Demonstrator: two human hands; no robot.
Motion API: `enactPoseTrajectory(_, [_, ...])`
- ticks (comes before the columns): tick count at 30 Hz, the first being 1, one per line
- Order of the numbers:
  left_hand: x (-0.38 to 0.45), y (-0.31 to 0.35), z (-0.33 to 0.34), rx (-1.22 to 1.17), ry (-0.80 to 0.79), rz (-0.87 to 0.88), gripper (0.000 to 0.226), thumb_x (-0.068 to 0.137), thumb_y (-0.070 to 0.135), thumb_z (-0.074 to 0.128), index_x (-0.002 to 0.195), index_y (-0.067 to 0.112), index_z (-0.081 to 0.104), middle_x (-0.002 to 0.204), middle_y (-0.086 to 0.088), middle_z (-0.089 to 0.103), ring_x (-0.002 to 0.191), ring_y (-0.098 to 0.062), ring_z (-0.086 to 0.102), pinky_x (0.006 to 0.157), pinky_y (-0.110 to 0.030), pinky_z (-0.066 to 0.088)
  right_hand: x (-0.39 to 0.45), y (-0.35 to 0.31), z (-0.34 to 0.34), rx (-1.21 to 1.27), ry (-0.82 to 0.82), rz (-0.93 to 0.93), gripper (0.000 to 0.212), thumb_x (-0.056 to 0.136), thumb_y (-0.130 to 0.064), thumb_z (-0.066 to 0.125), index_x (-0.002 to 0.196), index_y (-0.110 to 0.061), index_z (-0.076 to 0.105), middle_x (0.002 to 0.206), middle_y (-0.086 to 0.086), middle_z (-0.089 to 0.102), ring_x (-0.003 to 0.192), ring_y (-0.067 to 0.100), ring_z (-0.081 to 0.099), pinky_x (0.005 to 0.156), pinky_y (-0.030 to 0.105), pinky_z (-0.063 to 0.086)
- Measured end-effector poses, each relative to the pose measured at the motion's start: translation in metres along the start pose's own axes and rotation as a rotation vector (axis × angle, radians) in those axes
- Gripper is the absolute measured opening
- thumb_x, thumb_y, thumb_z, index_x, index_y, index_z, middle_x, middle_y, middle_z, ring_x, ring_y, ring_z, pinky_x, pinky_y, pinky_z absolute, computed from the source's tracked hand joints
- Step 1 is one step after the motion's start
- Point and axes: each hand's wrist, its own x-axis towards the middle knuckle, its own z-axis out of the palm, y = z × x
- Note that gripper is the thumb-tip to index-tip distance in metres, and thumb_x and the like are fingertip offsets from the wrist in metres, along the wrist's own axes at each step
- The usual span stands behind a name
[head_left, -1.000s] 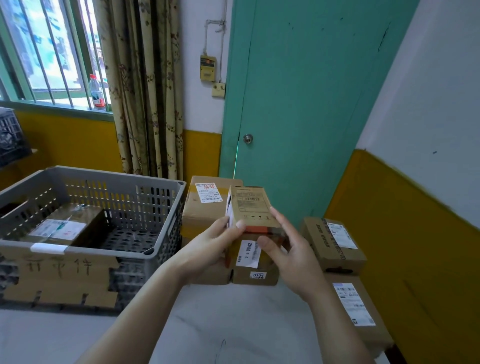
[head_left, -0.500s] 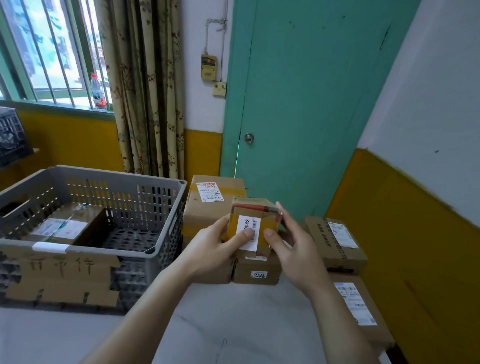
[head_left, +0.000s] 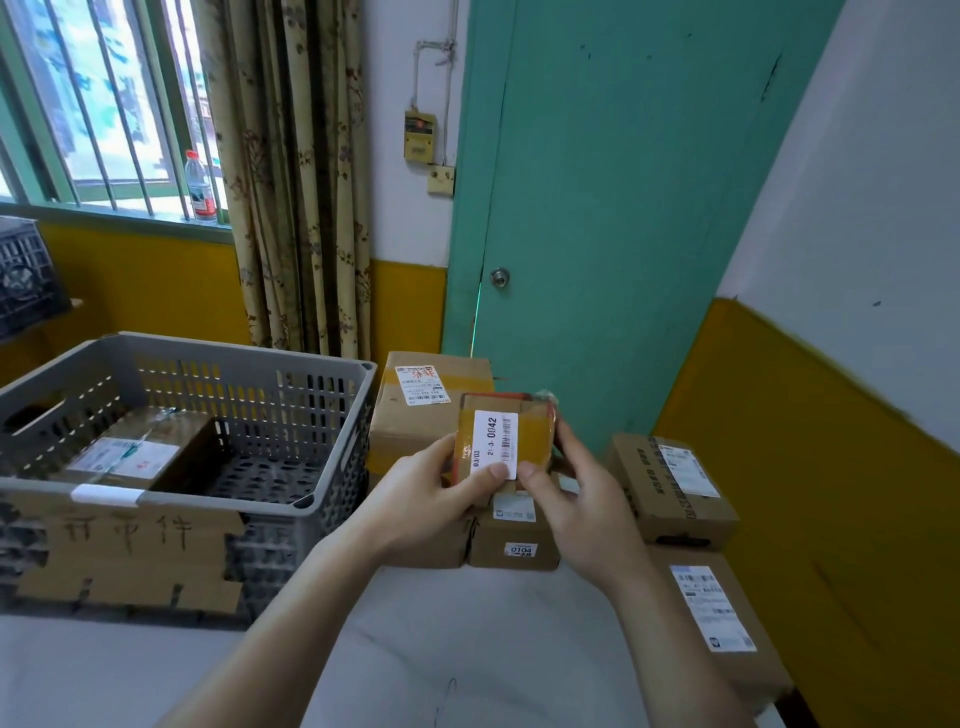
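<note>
Small parcel (head_left: 506, 441): a taped brown carton held up in the air, to the right of the grey crate (head_left: 234, 384) and level with its rim, its labelled face turned to the camera.
Label (head_left: 496, 444): a white strip with a barcode and the number 0042, running up the parcel's face.
Left hand (head_left: 415, 499): grips the parcel's side nearest the crate, thumb laid across the label's lower end, fingers curled behind and out of sight.
Right hand (head_left: 576, 509): holds the side away from the crate, thumb pressed on the lower front corner, fingers wrapped round the far edge.
Box marked 0104 (head_left: 514, 540): right of the crate, directly under the held parcel, on the white table (head_left: 441, 649).
Large box (head_left: 415, 415): just beside the crate's right wall, behind the left hand, a shipping label on top.
Dark-printed box (head_left: 670, 488): further right of the crate, beyond the right hand.
Long box (head_left: 717, 623): furthest right of the crate, by the yellow wall.
Crate contents: one labelled parcel (head_left: 130, 457) lying in the left half.
Cardboard sign (head_left: 124, 556): fixed to the crate's front wall, handwritten characters on it.
Bottle (head_left: 200, 187): on the windowsill above and behind the crate.
</note>
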Motion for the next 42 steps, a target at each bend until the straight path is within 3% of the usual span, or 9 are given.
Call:
enactPoseTrajectory(9, [0.004,0.003,-0.006,-0.004,0.103,-0.011,0.056,0.088,0.066,0.061,0.131,0.03,0.063,0.11,0.014,0.075,0.079,-0.004,0.074,0.065,-0.02,0.058,-0.003,-0.004,-0.004,-0.041,-0.071,-0.026,0.075,0.088,-0.056,0.074,0.148,-0.065,0.03,0.133,-0.041,0.057,0.125,-0.018,0.049,0.092,0.001,0.043])
enactPoseTrajectory(13, [0.0,0.008,-0.011,0.032,0.042,0.029,0.067,0.081,0.081,0.048,0.134,0.04,0.058,0.12,0.018,0.07,0.091,0.003,0.068,0.072,-0.011,0.05,-0.001,-0.004,-0.006,-0.056,0.032,-0.035,0.058,0.093,-0.053,0.068,0.133,-0.079,0.035,0.126,-0.037,0.063,0.117,-0.009,0.059,0.091,0.017,0.054])
enactPoseTrajectory(17, [0.003,0.006,-0.01,0.122,0.047,0.106,0.066,0.086,0.078,0.048,0.139,0.04,0.056,0.125,0.013,0.063,0.107,-0.006,0.062,0.082,-0.013,0.049,0.001,0.001,-0.007,-0.08,0.117,-0.048,0.054,0.089,-0.068,0.059,0.142,-0.063,0.046,0.12,-0.027,0.066,0.108,-0.01,0.059,0.086,0.022,0.055])
enactPoseTrajectory(22, [0.003,0.003,-0.003,-0.021,0.068,0.135,0.07,0.085,0.064,0.057,0.145,0.029,0.049,0.145,0.012,0.055,0.136,-0.008,0.051,0.107,-0.034,0.051,0.001,-0.006,-0.002,-0.067,0.148,-0.074,0.047,0.084,-0.08,0.056,0.13,-0.07,0.048,0.116,-0.041,0.062,0.112,-0.016,0.056,0.077,0.007,0.051])
enactPoseTrajectory(25, [0.002,0.003,0.0,-0.116,0.056,0.14,0.07,0.083,0.064,0.059,0.145,0.035,0.045,0.14,0.024,0.057,0.132,-0.001,0.054,0.103,-0.027,0.053,0.002,0.0,0.001,0.006,0.12,-0.04,0.062,0.084,-0.068,0.063,0.14,-0.05,0.046,0.131,-0.029,0.054,0.123,-0.012,0.05,0.099,0.024,0.052])
enactPoseTrajectory(28, [0.001,0.0,0.004,-0.155,0.054,0.123,0.057,0.087,0.058,0.06,0.136,0.033,0.05,0.132,0.025,0.062,0.125,0.003,0.059,0.094,-0.023,0.058,0.002,0.003,0.003,0.162,0.041,0.035,0.062,0.082,-0.065,0.066,0.137,-0.047,0.044,0.137,-0.016,0.058,0.127,0.004,0.058,0.101,0.043,0.057])
enactPoseTrajectory(32, [0.003,-0.005,0.004,-0.208,0.062,0.1,0.057,0.084,0.051,0.069,0.119,0.009,0.052,0.123,0.01,0.071,0.122,-0.011,0.066,0.094,-0.04,0.06,0.004,0.003,0.005,0.169,0.076,0.058,0.042,0.083,-0.067,0.062,0.12,-0.054,0.047,0.12,-0.025,0.066,0.115,0.002,0.065,0.09,0.034,0.062])
enactPoseTrajectory(36, [0.002,-0.008,-0.001,-0.182,0.096,0.101,0.061,0.079,0.062,0.074,0.107,0.011,0.054,0.116,0.014,0.073,0.122,-0.013,0.065,0.099,-0.047,0.058,0.006,0.001,0.011,0.165,0.123,0.033,0.033,0.086,-0.065,0.059,0.114,-0.05,0.05,0.107,-0.037,0.066,0.102,-0.007,0.067,0.073,0.016,0.058])
enactPoseTrajectory(42, [0.005,-0.006,-0.004,-0.252,0.183,0.099,0.066,0.07,0.073,0.074,0.098,0.015,0.056,0.104,0.008,0.078,0.099,-0.015,0.076,0.078,-0.042,0.065,0.006,0.002,0.011,0.225,0.036,0.036,0.042,0.088,-0.068,0.064,0.126,-0.065,0.047,0.12,-0.034,0.065,0.111,-0.002,0.066,0.087,0.029,0.061])
